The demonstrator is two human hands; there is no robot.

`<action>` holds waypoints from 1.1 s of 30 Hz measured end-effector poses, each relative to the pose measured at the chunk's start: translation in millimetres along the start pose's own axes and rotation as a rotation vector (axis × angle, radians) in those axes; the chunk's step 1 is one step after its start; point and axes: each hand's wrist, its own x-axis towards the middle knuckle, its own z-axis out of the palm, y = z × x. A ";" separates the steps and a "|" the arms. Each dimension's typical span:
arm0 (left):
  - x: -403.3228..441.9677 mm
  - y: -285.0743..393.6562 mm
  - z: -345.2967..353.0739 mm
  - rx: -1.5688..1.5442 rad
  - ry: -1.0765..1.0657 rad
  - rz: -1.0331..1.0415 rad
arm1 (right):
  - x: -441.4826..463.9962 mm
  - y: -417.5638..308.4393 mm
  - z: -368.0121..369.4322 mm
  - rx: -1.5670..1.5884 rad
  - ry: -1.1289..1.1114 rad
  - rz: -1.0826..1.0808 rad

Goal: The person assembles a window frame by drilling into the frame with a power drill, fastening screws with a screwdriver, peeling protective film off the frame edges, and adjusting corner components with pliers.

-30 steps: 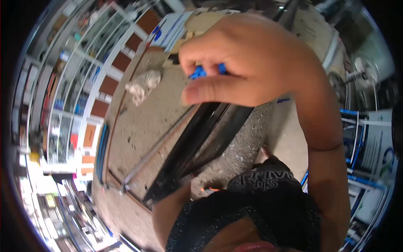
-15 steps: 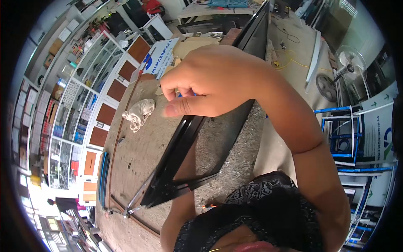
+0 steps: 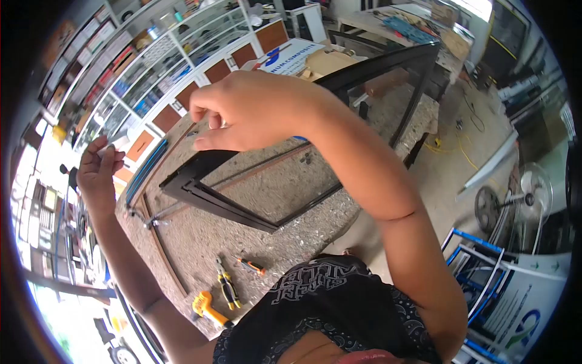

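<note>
A black window frame (image 3: 230,209) stretches across the rough worktable (image 3: 291,246), its near corner pointing left. My right hand (image 3: 248,112) hangs over the frame's upper bar with the wrist bent and fingers curled toward the thumb. What it pinches, if anything, is hidden, and I cannot tell whether it touches the bar. Off to the left, my left hand (image 3: 100,173) is raised past the table edge, fingers curled against the thumb around something too small to make out. Near my body lie yellow-and-black pliers (image 3: 228,288), an orange-handled screwdriver (image 3: 251,266) and a yellow power tool (image 3: 209,308).
Blue-edged strips (image 3: 145,173) and a thin metal bar (image 3: 167,213) lie along the table's left side. A white sign board (image 3: 291,57) rests at the far end. Glass-fronted shelves (image 3: 163,67) line the left; a fan (image 3: 528,197) and blue-and-white racks (image 3: 479,267) stand right.
My view has swung, bringing the hand tools into sight. My left hand has come out from behind the frame and risen to the left. The frame now appears more side-on, its opening showing.
</note>
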 end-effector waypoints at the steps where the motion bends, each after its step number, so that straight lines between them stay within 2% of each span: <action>1: -13.0 20.7 2.1 -0.006 0.003 0.023 | -1.3 -1.3 -0.5 0.016 0.003 -0.015; 4: -50.6 77.7 27.5 0.048 0.002 0.020 | -7.8 -1.7 -5.4 0.070 0.029 -0.033; 9: -88.6 150.1 99.7 0.319 0.029 -0.110 | -13.1 15.2 7.8 0.168 0.292 -0.217; 11: -91.4 147.1 118.4 0.414 0.093 -0.020 | -8.6 22.2 18.9 0.158 0.396 -0.275; 16: -93.5 173.4 133.0 0.432 0.018 -0.205 | -14.5 16.0 12.0 0.211 0.435 -0.397; 18: -93.5 175.0 129.1 0.427 0.016 -0.163 | -10.8 16.8 14.8 0.205 0.450 -0.434; 22: -97.3 172.6 117.2 0.429 -0.058 -0.182 | -15.5 7.8 14.2 0.177 0.321 -0.354; 23: -96.3 168.4 115.5 0.374 -0.087 -0.164 | -16.5 5.1 15.7 0.174 0.327 -0.315; 24: -94.3 164.3 114.7 0.389 -0.086 -0.191 | -12.8 7.9 21.1 0.213 0.444 -0.384; 25: -97.4 161.8 112.5 0.391 -0.090 -0.213 | -15.9 -1.6 16.2 0.175 0.443 -0.374; 27: -106.8 181.3 93.2 0.352 -0.062 -0.377 | -23.0 -38.3 15.2 0.236 0.411 -0.177; 29: -120.9 169.0 77.1 0.314 0.080 -0.339 | -19.7 -23.7 9.4 0.270 0.328 -0.162; 31: -157.1 95.8 60.4 0.284 0.341 -0.095 | -12.9 -2.7 22.7 0.219 0.345 -0.208; 33: -204.6 31.0 49.3 0.284 0.396 -0.384 | -11.2 -5.8 23.8 0.156 0.328 -0.184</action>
